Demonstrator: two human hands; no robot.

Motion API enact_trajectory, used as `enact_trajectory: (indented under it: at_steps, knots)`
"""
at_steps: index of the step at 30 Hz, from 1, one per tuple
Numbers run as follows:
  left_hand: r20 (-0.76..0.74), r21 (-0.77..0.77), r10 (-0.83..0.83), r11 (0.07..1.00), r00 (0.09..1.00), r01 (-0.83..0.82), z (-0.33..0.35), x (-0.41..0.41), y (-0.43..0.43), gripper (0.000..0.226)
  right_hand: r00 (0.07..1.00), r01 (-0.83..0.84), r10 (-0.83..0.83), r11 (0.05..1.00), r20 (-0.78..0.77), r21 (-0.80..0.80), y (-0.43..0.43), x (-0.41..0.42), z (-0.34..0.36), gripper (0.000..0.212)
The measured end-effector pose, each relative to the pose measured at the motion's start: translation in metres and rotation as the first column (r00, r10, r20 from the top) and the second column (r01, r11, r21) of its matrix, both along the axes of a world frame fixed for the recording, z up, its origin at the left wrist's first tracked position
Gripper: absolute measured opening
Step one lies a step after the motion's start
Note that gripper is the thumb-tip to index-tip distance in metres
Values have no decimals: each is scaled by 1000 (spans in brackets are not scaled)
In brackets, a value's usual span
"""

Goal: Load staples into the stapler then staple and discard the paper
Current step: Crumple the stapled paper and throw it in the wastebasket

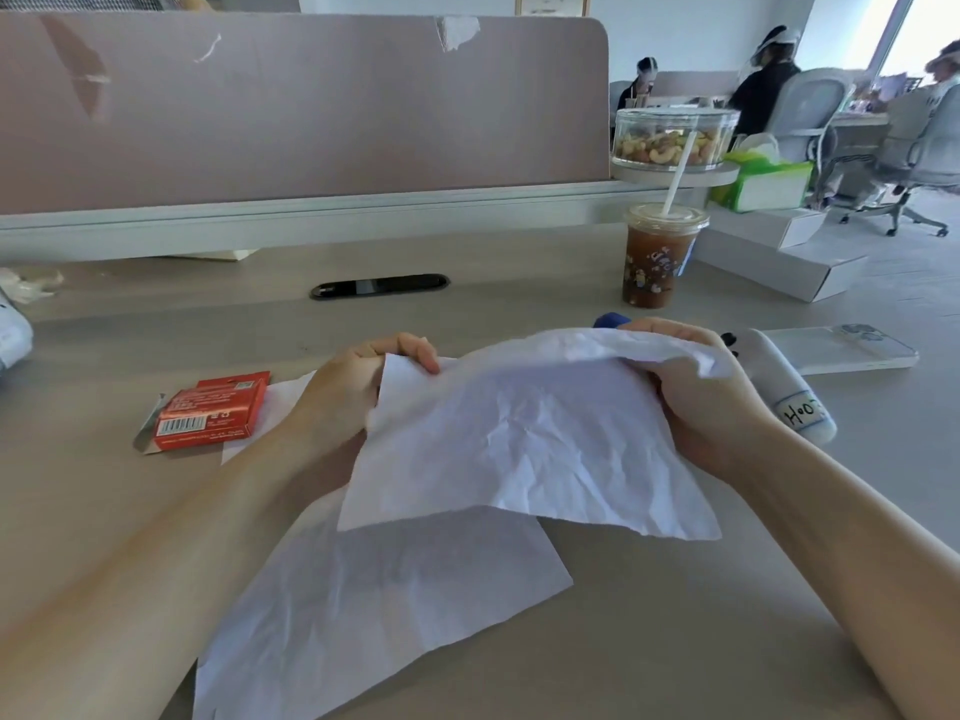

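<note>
The left hand (pixel 363 387) pinches the left edge of a crumpled paper sheet (pixel 524 439) lifted above the tabletop (pixel 675 615); the right hand (pixel 696 402) is closed around its right edge and a blue stapler (pixel 612 320), mostly hidden. To staple well, keep the sheet taut and seat its edge fully before squeezing. A second sheet (pixel 374 605) lies beneath. The red staple box (pixel 210 410), left, looks open, contents unseen. Far right: 1 lidded cup (pixel 655 262) of brown drink, 1 jar of nuts (pixel 672 140)

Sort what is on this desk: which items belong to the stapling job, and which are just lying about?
Job items: crumpled paper held by left hand and right hand; flat sheet; red staple box; blue object, possibly the stapler.

Lying about: iced drink, nut jar, phone, tissue box.
</note>
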State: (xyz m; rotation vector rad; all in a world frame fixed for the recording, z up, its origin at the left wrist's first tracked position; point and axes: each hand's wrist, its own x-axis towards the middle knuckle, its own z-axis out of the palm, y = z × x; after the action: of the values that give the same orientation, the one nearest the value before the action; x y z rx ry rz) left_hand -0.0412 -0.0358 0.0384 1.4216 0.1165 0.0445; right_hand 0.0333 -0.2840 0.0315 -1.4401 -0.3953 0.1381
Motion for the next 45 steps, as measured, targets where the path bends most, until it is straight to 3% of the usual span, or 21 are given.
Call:
enact_trajectory:
  at_steps: [3,4,6,8,11,14,16,19,23,26,28,29,32,36,41,45]
  knots:
    - [-53,-233,-115,967,992,100,2,-1,8,30,999,6,-6,1000,-46,-5,-4,4,1,35]
    - [-48,-244,-133,963,990,118,1,1,12,29,998,24,-25,1000,-55,-15,-5,5,2,38]
    - [-54,-120,-142,984,988,135,0,3,13,32,999,48,-49,998,-22,-41,-4,4,5,33]
    - [-46,120,-84,989,995,89,-4,5,9,41,999,52,-51,996,12,-67,-1,1,5,35]
    - [36,413,134,900,990,-137,-6,7,1,53,996,91,-91,989,5,-117,1,1,2,39]
    - [153,437,211,862,965,-258,-3,7,0,64,988,-13,13,1000,-152,-3,1,-2,8,19]
    - [206,466,202,840,958,-277,-1,7,2,68,982,-66,65,998,-175,1,-1,-3,10,23]
    - [213,519,145,821,966,-238,1,7,0,78,988,-131,111,968,-104,-216,0,-2,5,32]
    - [265,497,195,812,944,-307,7,9,-2,96,985,-170,142,912,-101,-374,6,-8,1,11]
    - [288,345,245,875,926,-339,11,4,-13,81,997,-67,44,924,-68,-377,13,-9,0,7]
    - [292,125,138,975,946,-181,12,0,-22,49,999,1,-14,932,-33,-363,17,-9,-3,10]
    - [304,97,55,991,951,-88,12,-3,-26,35,999,15,-26,940,-28,-342,18,-9,-4,12]
    - [285,238,-144,968,948,75,3,-6,-32,36,996,-67,51,971,-75,-231,19,-9,-5,16]
    - [340,646,-236,762,910,-44,-10,-3,-35,34,970,-215,203,973,-131,-84,22,-15,-4,29]
    - [348,679,-196,728,917,-101,-13,-3,-36,39,895,-326,340,941,-289,97,19,-18,1,32]
    - [382,660,-165,738,909,-143,-8,-7,-45,41,951,-308,305,945,-49,-106,18,-24,3,25]
